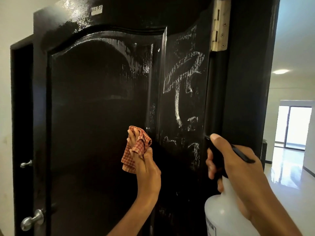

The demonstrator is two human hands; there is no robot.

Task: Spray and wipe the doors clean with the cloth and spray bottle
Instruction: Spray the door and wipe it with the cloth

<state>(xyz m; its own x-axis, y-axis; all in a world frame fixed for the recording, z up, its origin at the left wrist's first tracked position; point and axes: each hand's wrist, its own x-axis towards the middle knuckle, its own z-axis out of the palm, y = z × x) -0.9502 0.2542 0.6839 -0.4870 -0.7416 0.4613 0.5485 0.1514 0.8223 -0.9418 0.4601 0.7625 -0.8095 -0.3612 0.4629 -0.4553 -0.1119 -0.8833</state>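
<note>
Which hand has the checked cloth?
The left hand grips the orange checked cloth; the right hand holds the white spray bottle instead.

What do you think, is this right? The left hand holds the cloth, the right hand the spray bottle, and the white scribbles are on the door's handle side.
Not quite. In the head view the white scribbles are on the hinge side of the door. The left hand does hold the cloth, the right hand the spray bottle.
</note>
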